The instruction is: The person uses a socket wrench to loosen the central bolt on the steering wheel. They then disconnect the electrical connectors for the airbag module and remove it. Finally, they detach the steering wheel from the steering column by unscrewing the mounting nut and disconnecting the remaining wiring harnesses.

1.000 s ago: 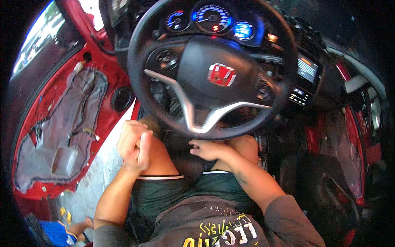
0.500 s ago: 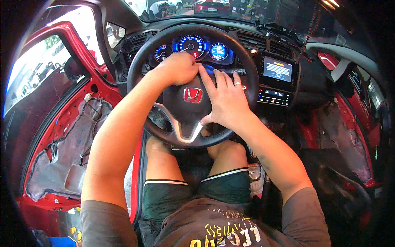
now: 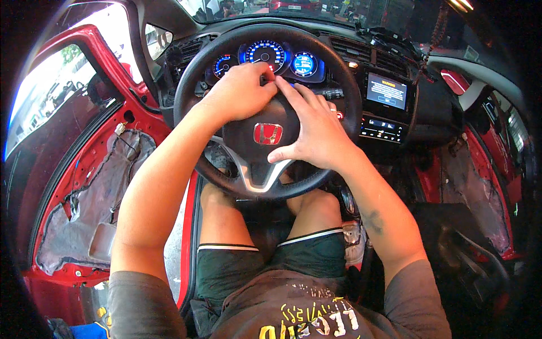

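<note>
A black steering wheel (image 3: 179,107) stands in front of me, with a dark centre airbag cover (image 3: 240,133) carrying a red and silver badge. My left hand (image 3: 241,93) is closed over the cover's upper edge, fingers curled down and their tips hidden. Across the cover's right side lies my right hand (image 3: 319,127), open, its fingers reaching up to the top edge beside the left thumb. Its thumb points left, just below the badge. Behind the wheel, a blue-lit instrument cluster (image 3: 264,53) is partly covered by my left hand.
Right of the wheel, a lit dashboard screen (image 3: 386,91) sits above a climate panel (image 3: 381,129). The red door (image 3: 84,164) on my left is swung open, its inner trim off and loose wiring showing. Beads (image 3: 437,34) hang near the windscreen.
My right thumb has swung left across the lower part of the cover, and the right fingers have drawn closer together. My left hand has stayed at the upper edge. The view has shifted slightly.
</note>
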`<state>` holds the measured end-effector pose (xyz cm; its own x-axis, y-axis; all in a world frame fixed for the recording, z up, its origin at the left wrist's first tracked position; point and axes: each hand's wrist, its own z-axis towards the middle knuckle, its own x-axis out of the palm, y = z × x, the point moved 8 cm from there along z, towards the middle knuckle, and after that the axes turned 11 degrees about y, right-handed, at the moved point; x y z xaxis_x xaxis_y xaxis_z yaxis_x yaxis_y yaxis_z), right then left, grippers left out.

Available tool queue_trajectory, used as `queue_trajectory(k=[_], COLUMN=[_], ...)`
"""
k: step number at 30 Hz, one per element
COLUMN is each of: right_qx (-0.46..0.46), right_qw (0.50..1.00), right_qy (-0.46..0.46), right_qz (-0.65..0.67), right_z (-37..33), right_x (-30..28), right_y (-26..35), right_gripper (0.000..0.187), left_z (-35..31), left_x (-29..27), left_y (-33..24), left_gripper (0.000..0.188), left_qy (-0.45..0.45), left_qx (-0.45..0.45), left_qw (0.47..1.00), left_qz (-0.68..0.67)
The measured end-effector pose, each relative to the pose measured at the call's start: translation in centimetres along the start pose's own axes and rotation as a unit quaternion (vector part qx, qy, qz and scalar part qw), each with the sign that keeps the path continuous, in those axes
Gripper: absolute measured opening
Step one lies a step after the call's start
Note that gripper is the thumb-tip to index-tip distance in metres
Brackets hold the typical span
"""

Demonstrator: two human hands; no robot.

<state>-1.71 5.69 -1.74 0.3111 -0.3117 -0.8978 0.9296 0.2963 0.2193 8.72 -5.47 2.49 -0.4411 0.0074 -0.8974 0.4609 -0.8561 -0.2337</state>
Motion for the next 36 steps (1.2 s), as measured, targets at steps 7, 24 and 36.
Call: queue_trajectory(k=[7, 24, 36], right_qx=[0.054, 0.117, 0.127], right_qw=[0.995, 0.989, 0.963], right_qy=[0.031, 0.002, 0.066], right_qz=[0.082, 0.085, 0.23], right_z=[4.0, 6.0, 6.8], right_x=[0.4, 0.8, 0.6], right_y=[-3.6, -3.0, -2.7], right_gripper=[0.115, 0.071, 0.076], left_z=[-8.5, -16.2, -15.8], left_x=[-2.0, 9.4, 6.7], left_y=[-1.7, -1.0, -1.2], left_gripper=[0.04, 0.058, 0.05], left_qy=[-0.256, -0.321, -0.324], left_qx=[-0.006, -0.207, -0.157], left_qw=[0.962, 0.783, 0.725], left_qz=[-0.095, -0.491, -0.587])
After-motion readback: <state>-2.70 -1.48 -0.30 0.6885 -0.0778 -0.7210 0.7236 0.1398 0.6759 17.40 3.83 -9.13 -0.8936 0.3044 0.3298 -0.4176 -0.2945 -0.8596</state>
